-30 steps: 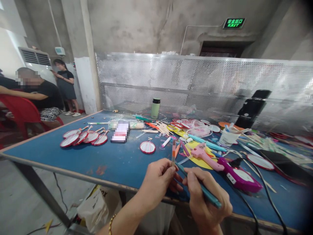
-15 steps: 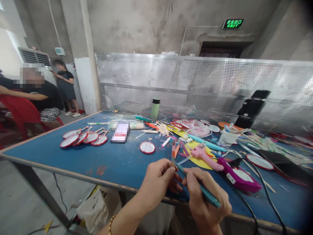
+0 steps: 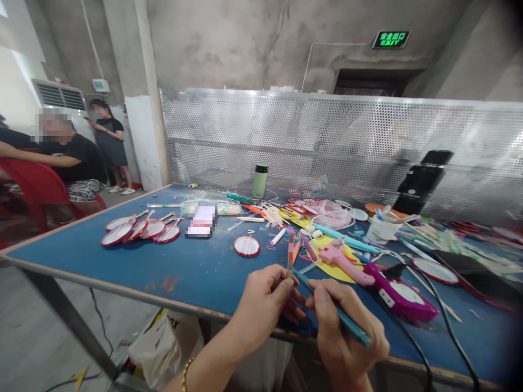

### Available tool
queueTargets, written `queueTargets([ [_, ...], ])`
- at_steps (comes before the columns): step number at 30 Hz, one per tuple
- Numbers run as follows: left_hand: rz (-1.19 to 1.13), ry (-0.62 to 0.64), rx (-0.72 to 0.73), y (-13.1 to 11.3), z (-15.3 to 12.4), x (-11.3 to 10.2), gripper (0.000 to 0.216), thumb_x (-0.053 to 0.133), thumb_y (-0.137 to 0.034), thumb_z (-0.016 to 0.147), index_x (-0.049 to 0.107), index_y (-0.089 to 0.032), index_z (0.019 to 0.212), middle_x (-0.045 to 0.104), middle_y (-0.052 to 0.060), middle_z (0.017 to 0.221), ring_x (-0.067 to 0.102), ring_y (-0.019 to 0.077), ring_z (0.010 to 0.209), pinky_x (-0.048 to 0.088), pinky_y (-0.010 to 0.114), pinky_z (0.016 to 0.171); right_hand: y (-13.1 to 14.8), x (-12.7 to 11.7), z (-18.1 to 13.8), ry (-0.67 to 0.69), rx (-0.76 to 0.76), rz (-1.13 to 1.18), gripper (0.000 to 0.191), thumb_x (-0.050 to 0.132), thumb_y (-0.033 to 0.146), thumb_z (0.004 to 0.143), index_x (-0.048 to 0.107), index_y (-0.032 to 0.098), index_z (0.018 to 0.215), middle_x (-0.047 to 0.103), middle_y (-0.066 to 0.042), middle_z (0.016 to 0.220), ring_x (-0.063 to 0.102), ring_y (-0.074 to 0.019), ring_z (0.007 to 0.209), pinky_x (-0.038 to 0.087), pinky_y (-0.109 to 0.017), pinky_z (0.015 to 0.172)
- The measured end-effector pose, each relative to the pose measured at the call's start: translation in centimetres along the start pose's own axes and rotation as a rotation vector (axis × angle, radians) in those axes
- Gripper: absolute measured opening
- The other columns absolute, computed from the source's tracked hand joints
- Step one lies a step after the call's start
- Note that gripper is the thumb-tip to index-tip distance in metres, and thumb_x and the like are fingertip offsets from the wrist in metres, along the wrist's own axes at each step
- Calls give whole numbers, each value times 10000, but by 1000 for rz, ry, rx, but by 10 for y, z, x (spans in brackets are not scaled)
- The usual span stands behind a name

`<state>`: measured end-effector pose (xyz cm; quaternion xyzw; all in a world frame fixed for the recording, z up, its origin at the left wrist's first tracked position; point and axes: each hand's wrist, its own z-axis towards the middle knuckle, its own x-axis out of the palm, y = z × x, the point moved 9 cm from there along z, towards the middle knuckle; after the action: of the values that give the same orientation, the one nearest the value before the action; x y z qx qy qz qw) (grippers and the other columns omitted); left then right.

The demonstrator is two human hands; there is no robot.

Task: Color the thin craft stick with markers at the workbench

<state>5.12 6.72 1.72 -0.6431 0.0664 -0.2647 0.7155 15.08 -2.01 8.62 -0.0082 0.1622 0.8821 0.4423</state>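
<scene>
Pinched upright between thumb and fingers of my left hand (image 3: 263, 302) is a flat wooden stick (image 3: 291, 251) with coloured bands, orange among them. My right hand (image 3: 347, 326) grips a teal marker pen (image 3: 354, 328) like a writing tool, its tip at the stick just above my left fingertips. Whether the tip touches the stick is too small to tell. Both hands are over the table's front edge. Beyond them lies a white disc with a red rim (image 3: 247, 246), beside a white marker with a pink end (image 3: 278, 237).
On the blue table (image 3: 196, 272), several red-rimmed discs with sticks (image 3: 118, 234) overlap at left, near a phone (image 3: 201, 220). A green bottle (image 3: 260, 182) stands behind. Right are a pink glue gun (image 3: 345, 261), purple power strip (image 3: 402, 294), cables and a white cup (image 3: 381, 231). A person (image 3: 75, 155) sits far left.
Both hands keep the same grip on the stick and the marker pen. The pen has shifted very slightly; nothing else on the table has visibly moved.
</scene>
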Motion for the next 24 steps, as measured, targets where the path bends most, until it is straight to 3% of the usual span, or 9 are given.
queueTargets([
  [9, 14, -7, 15, -3, 0, 0, 249, 586, -413, 865, 526, -180, 798, 679, 10, 675, 633, 135, 526, 504, 241, 541, 1, -1, -3, -34, 54, 35, 182, 565, 224, 928, 646, 202, 767, 675, 23, 653, 631, -111, 560, 498, -229, 611],
  [17, 15, -15, 17, -2, -1, -1, 238, 593, -393, 864, 525, -183, 775, 643, -10, 625, 627, 132, 531, 497, 230, 537, 6, 2, 1, 27, -69, 33, 129, 576, 174, 913, 652, 204, 813, 676, 22, 653, 632, -110, 534, 503, -224, 564],
  [24, 1, -11, -2, 0, 0, -1, 229, 582, -397, 861, 535, -176, 823, 682, 13, 692, 633, 127, 519, 491, 225, 527, 0, -3, -3, -26, -22, 12, 123, 587, 179, 910, 663, 200, 816, 690, 19, 669, 645, -113, 541, 513, -222, 575],
])
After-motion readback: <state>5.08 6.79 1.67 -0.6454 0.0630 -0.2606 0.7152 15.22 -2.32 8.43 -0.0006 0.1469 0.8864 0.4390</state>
